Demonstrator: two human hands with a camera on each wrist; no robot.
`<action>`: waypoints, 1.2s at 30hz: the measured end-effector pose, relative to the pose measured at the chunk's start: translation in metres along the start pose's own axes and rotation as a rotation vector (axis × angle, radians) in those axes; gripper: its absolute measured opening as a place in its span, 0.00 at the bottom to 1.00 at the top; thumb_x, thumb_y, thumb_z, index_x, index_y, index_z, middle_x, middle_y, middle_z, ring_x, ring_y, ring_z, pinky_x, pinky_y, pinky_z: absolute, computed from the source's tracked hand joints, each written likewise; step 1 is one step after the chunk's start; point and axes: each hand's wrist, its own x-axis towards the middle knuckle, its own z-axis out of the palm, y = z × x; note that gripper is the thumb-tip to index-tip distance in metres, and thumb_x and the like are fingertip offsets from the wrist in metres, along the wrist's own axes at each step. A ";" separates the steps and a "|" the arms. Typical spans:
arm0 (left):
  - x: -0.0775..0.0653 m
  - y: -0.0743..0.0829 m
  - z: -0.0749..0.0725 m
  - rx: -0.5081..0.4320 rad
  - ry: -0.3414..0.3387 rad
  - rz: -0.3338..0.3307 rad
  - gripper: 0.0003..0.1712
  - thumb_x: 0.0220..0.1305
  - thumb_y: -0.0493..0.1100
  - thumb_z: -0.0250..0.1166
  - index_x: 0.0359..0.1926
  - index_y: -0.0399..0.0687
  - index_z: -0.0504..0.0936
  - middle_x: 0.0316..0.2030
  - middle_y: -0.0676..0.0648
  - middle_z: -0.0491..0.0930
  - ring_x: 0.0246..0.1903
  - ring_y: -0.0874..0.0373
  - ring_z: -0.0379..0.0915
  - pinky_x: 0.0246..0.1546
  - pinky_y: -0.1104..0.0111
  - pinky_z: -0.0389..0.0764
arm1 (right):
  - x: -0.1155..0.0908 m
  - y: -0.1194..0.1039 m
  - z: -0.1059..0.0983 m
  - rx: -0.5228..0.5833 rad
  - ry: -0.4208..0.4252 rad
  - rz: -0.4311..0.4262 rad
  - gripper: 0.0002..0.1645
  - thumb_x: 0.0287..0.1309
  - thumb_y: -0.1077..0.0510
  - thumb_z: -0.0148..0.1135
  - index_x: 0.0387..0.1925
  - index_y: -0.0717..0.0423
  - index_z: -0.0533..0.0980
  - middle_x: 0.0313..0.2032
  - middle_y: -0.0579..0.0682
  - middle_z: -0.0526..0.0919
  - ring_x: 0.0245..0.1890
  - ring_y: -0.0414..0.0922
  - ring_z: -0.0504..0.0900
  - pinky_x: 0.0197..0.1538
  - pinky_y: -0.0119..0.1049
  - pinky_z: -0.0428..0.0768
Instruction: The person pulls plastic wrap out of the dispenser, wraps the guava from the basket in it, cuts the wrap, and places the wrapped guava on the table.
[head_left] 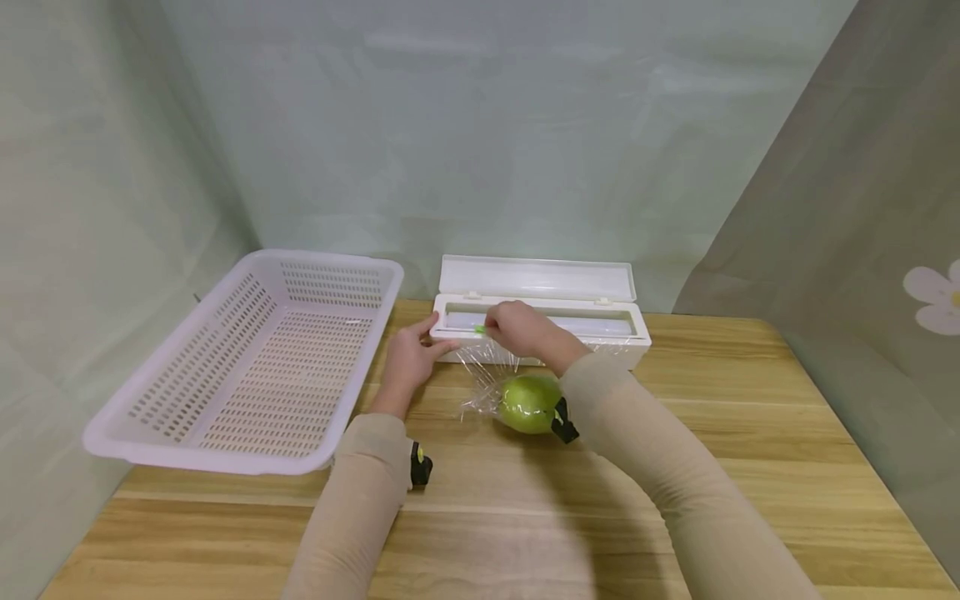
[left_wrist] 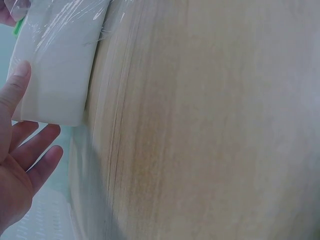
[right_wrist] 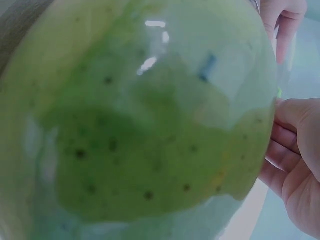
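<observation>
At the far left, a white perforated basket (head_left: pixel 243 262) is sitting on the wooden table (head_left: pixel 750 458). To its right, the left hand (head_left: pixel 408 358) is holding the near-left corner of a white film box (head_left: pixel 633 354), its thumb pressing the front and its other fingers lying spread at the end. The box's lid (head_left: pixel 537 277) is standing open. Next, clear film (head_left: pixel 483 387) is hanging from the box front, reaching to a green fruit (head_left: pixel 528 404) and clinging around it; the fruit is resting on the table just before the box. Above the film, the right hand (head_left: pixel 517 327) is curling its fingers, pinching a small green slider (head_left: pixel 480 330) at the box's front edge. At the far right, 1 pale flower (head_left: pixel 936 297) is showing on the backdrop.
</observation>
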 end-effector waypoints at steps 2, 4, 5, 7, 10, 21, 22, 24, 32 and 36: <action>0.000 0.000 0.000 -0.001 0.000 0.000 0.41 0.50 0.56 0.70 0.64 0.49 0.69 0.63 0.43 0.69 0.46 0.52 0.77 0.44 0.61 0.79 | 0.000 0.001 0.000 -0.007 0.004 -0.005 0.13 0.66 0.59 0.53 0.44 0.61 0.79 0.40 0.54 0.85 0.42 0.48 0.82 0.52 0.39 0.79; 0.000 0.000 -0.001 -0.003 0.000 0.000 0.41 0.50 0.55 0.70 0.64 0.49 0.69 0.63 0.43 0.69 0.48 0.51 0.77 0.46 0.60 0.79 | 0.000 0.001 0.000 -0.013 0.007 -0.009 0.13 0.66 0.59 0.52 0.44 0.61 0.79 0.40 0.54 0.85 0.42 0.48 0.82 0.52 0.39 0.79; -0.001 0.001 -0.001 -0.004 0.000 -0.002 0.41 0.50 0.55 0.70 0.64 0.49 0.69 0.63 0.43 0.69 0.48 0.51 0.77 0.47 0.60 0.79 | 0.000 0.002 0.001 -0.016 0.009 -0.010 0.13 0.66 0.59 0.52 0.43 0.61 0.79 0.40 0.54 0.85 0.42 0.48 0.82 0.52 0.39 0.79; 0.000 0.001 -0.001 -0.005 0.003 -0.002 0.41 0.49 0.55 0.71 0.64 0.50 0.69 0.63 0.42 0.69 0.49 0.51 0.77 0.49 0.59 0.78 | 0.001 0.003 0.001 -0.016 0.010 -0.008 0.13 0.66 0.59 0.52 0.44 0.61 0.79 0.40 0.54 0.85 0.42 0.48 0.82 0.53 0.40 0.78; 0.000 0.001 0.000 -0.008 0.006 0.002 0.41 0.50 0.54 0.71 0.64 0.49 0.69 0.63 0.42 0.69 0.49 0.51 0.76 0.50 0.59 0.78 | 0.001 0.004 0.002 -0.017 0.006 -0.003 0.13 0.66 0.58 0.52 0.44 0.61 0.79 0.41 0.54 0.85 0.43 0.48 0.82 0.53 0.40 0.78; 0.001 0.000 0.000 -0.011 0.008 0.004 0.41 0.49 0.54 0.71 0.64 0.48 0.69 0.63 0.43 0.69 0.53 0.51 0.75 0.53 0.59 0.77 | -0.001 0.003 0.001 0.006 -0.001 0.013 0.13 0.66 0.58 0.52 0.45 0.61 0.79 0.42 0.54 0.84 0.44 0.48 0.82 0.54 0.39 0.78; 0.001 0.000 0.000 -0.009 0.008 0.003 0.41 0.49 0.54 0.71 0.64 0.49 0.69 0.63 0.43 0.69 0.54 0.51 0.74 0.54 0.59 0.76 | -0.001 0.003 0.001 0.008 0.000 0.013 0.13 0.66 0.58 0.52 0.44 0.61 0.79 0.42 0.54 0.84 0.44 0.48 0.82 0.54 0.39 0.78; 0.001 0.000 0.000 -0.008 0.007 -0.002 0.41 0.49 0.55 0.71 0.64 0.49 0.69 0.63 0.43 0.69 0.55 0.51 0.74 0.55 0.59 0.76 | -0.002 0.003 0.001 0.011 0.002 0.011 0.13 0.66 0.59 0.52 0.44 0.61 0.79 0.42 0.54 0.84 0.44 0.48 0.82 0.54 0.39 0.78; 0.001 -0.001 0.001 -0.012 0.001 -0.007 0.41 0.49 0.55 0.70 0.64 0.49 0.69 0.63 0.43 0.69 0.53 0.50 0.75 0.52 0.60 0.77 | -0.004 0.003 0.000 0.031 -0.007 0.014 0.14 0.66 0.59 0.52 0.46 0.62 0.78 0.43 0.55 0.84 0.45 0.49 0.81 0.54 0.40 0.78; 0.000 -0.001 0.000 -0.017 0.001 -0.013 0.41 0.49 0.55 0.70 0.64 0.50 0.69 0.64 0.44 0.69 0.52 0.51 0.76 0.51 0.60 0.78 | -0.004 0.003 -0.001 0.031 -0.012 0.021 0.14 0.66 0.59 0.52 0.46 0.61 0.78 0.43 0.55 0.84 0.45 0.48 0.81 0.54 0.39 0.78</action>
